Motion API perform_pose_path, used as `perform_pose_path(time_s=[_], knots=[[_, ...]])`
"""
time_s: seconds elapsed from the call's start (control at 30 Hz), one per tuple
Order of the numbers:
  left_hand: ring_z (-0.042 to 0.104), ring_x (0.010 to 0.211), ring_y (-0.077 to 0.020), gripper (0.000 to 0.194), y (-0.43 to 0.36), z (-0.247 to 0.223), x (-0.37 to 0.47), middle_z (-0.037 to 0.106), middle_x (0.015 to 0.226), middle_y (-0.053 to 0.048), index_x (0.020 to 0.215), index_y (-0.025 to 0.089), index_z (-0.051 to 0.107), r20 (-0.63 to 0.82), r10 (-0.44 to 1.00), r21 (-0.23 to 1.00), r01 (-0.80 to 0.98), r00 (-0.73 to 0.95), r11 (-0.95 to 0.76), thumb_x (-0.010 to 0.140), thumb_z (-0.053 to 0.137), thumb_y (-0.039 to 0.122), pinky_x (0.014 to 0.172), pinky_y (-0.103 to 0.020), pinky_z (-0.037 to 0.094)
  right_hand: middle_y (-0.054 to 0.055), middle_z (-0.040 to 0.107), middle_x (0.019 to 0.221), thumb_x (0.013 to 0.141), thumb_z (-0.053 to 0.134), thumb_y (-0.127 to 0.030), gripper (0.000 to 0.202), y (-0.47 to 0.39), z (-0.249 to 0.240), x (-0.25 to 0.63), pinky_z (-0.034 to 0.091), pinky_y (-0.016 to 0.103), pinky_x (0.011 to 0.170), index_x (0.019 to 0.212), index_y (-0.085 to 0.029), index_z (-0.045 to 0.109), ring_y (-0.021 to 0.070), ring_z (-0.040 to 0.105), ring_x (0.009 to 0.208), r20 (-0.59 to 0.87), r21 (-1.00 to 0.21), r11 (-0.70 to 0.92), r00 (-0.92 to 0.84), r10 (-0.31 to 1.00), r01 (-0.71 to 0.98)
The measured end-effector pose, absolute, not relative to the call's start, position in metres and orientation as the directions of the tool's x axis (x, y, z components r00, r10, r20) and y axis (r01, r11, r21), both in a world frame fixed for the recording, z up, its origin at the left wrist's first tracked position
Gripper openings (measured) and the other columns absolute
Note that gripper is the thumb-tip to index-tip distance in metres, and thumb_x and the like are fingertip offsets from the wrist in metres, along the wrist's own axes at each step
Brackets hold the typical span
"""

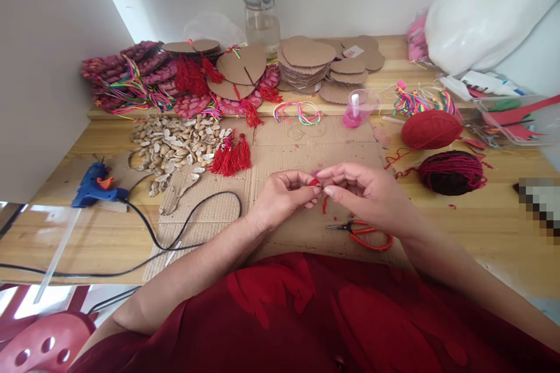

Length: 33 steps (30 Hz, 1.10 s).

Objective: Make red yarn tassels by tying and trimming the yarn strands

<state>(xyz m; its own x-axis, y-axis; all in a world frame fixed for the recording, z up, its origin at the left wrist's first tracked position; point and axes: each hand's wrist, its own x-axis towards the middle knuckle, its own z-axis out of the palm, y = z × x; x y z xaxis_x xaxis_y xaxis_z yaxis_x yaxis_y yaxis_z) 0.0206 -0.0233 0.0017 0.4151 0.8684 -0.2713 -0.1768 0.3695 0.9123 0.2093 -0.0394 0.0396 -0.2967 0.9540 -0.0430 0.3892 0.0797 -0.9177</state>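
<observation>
Over the cardboard sheet, my left hand (284,195) pinches a small bit of red yarn (314,182) between thumb and fingers. My right hand (370,189) meets it there, its thumb and curled fingertips closed at the yarn; part of the grip is hidden. A short red end dangles below the fingertips. Just under my right hand lie scissors (370,238) with orange handles, blades pointing left. A ball of red yarn (431,129) and a dark ball wound with magenta yarn (455,173) sit to the right.
Peanut shells (175,145) and red tassels (231,154) lie left of centre. A blue glue gun (96,186) trails a black cord across the left side. Cardboard shapes (306,61), a water bottle (261,17) and a plastic cup (365,104) with pink liquid stand behind.
</observation>
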Motion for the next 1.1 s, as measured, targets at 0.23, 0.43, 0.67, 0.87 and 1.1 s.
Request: perform_pose_path(time_s=[0.23,0.43,0.67,0.87,1.1], knots=[[0.064,0.063,-0.0107,0.018,-0.025,0.007,0.022,0.07,0.07,-0.004,0.079,0.011,0.067,-0.273,0.851,0.921,-0.135,0.449,0.366,0.072,0.077,0.023,0.063,-0.024,0.053,0.002,0.07,0.072,0.086,0.065,-0.03,0.015,-0.026,0.035,0.213,0.05,0.025,0.054,0.091,-0.017,0.07,0.0124,0.062,0.059,-0.133,-0.955,-0.019,-0.368,0.92,0.297],[0.064,0.062,-0.0104,0.015,-0.025,0.008,0.023,0.069,0.069,-0.004,0.077,0.011,0.064,-0.279,0.84,0.921,-0.117,0.465,0.37,0.071,0.075,0.021,0.064,-0.024,0.053,0.002,0.069,0.075,0.089,0.061,-0.026,0.009,-0.028,0.028,0.213,0.049,0.026,0.06,0.086,-0.018,0.064,0.0136,0.062,0.065,-0.083,-0.94,0.061,-0.4,0.913,0.335],[0.062,0.064,-0.0104,0.011,-0.029,0.005,0.025,0.065,0.072,-0.001,0.08,0.015,0.059,-0.153,0.923,0.986,-0.015,0.353,0.169,0.076,0.067,0.021,0.061,-0.023,0.049,-0.001,0.059,0.07,0.092,0.052,-0.019,0.009,-0.035,0.025,0.206,0.039,0.025,0.054,0.085,-0.02,0.056,0.0122,0.051,0.06,0.029,-0.881,0.189,-0.351,0.936,0.434],[0.06,0.065,-0.0102,0.01,-0.032,0.0,0.025,0.066,0.079,-0.002,0.09,0.018,0.062,0.045,0.974,0.984,0.157,0.221,-0.081,0.081,0.06,0.014,0.06,-0.022,0.047,-0.002,0.057,0.069,0.091,0.055,-0.022,0.008,-0.042,0.034,0.199,0.038,0.024,0.053,0.084,-0.019,0.059,0.0114,0.05,0.06,0.011,-0.879,0.155,-0.306,0.952,0.452],[0.06,0.07,-0.0104,0.008,-0.033,-0.002,0.023,0.065,0.082,-0.003,0.092,0.017,0.063,0.089,0.961,0.982,0.137,0.263,-0.128,0.086,0.058,0.016,0.065,-0.022,0.048,0.001,0.066,0.072,0.086,0.066,-0.033,0.017,-0.034,0.034,0.201,0.051,0.024,0.051,0.094,-0.018,0.061,0.0112,0.061,0.054,-0.204,-0.967,-0.154,-0.25,0.947,0.204]])
